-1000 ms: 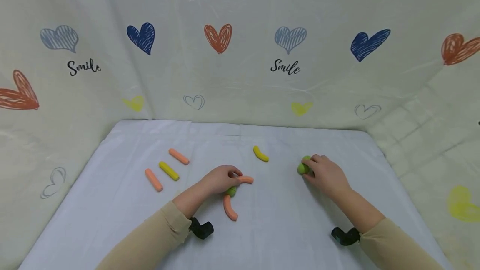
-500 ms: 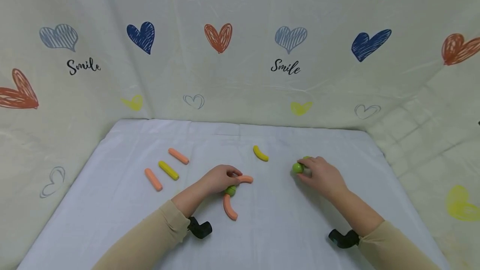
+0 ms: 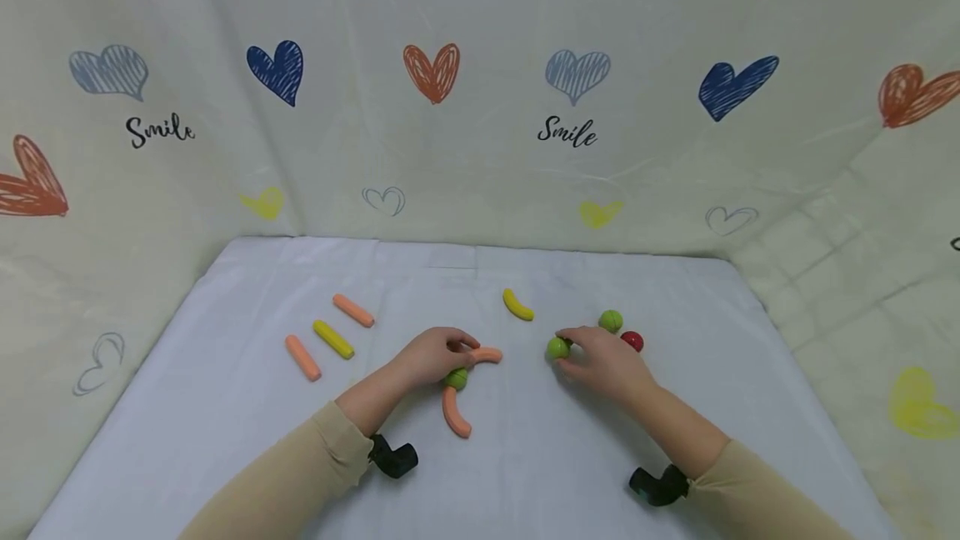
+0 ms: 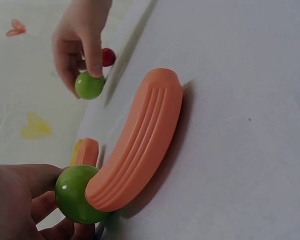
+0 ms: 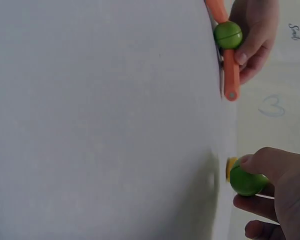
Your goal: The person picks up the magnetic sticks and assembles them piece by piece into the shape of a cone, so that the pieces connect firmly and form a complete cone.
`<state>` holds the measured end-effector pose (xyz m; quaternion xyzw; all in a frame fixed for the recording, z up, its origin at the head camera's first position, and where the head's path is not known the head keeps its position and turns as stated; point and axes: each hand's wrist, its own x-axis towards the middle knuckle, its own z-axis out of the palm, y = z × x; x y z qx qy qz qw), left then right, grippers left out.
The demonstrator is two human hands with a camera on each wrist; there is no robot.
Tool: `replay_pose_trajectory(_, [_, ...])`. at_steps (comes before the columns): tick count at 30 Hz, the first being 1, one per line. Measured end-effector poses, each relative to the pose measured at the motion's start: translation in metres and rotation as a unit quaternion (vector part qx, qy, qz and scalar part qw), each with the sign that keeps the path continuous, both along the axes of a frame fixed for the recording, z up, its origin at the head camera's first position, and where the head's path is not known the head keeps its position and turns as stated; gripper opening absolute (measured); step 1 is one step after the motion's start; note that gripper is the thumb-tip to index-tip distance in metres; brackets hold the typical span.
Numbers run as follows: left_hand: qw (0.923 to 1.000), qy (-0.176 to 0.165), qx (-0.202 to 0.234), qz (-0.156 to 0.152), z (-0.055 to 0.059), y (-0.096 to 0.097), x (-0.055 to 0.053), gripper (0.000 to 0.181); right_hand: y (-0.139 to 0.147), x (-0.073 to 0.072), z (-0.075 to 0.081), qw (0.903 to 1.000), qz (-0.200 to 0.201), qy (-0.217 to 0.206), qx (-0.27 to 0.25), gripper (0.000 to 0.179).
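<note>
My left hand [image 3: 437, 355] pinches a curved orange toy stick [image 3: 489, 355] where it meets a green ball [image 4: 77, 195]. A second curved orange stick [image 3: 454, 412] adjoins that ball on the near side, forming a bent chain on the table. To the right, my right hand [image 3: 609, 363] grips another green ball [image 5: 246, 179] between thumb and fingers, apart from the chain. Behind the right hand lie a third green ball [image 3: 611, 321] and a red ball [image 3: 632, 341]. A grey dot marks the free end of the farther orange stick in the right wrist view.
A curved yellow stick [image 3: 518, 305] lies farther back, between the hands. Left of the left hand are two straight orange sticks [image 3: 302, 357] [image 3: 353, 310] with a straight yellow stick [image 3: 333, 340] between them. A heart-printed sheet [image 3: 480, 157] hangs behind the white-covered table [image 3: 540, 473].
My right hand has carried one green ball leftward, away from the other green ball, which stays behind. The red ball has come into view. My left hand holds its place on the chain.
</note>
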<state>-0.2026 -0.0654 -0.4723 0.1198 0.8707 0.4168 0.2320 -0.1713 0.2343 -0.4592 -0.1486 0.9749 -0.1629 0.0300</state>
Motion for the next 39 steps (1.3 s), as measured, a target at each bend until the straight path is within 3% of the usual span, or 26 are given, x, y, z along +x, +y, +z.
replay_pose_trajectory(7, [1.0000,0.004,0.002,0.001,-0.001,-0.002,0.002,0.023,-0.026,0.001,-0.009,0.9992,0.038,0.001,-0.014,0.041])
replay_pose_trajectory(15, [0.9999,0.004,0.015,0.008,-0.004,-0.003,0.003,0.025,-0.052,0.002,-0.009,0.9983,0.040,-0.019,-0.038,0.040])
replay_pose_trajectory(39, [0.9998,0.012,0.007,0.013,0.000,-0.004,0.006,0.024,-0.078,-0.008,-0.009,0.9967,-0.017,-0.063,-0.048,0.035])
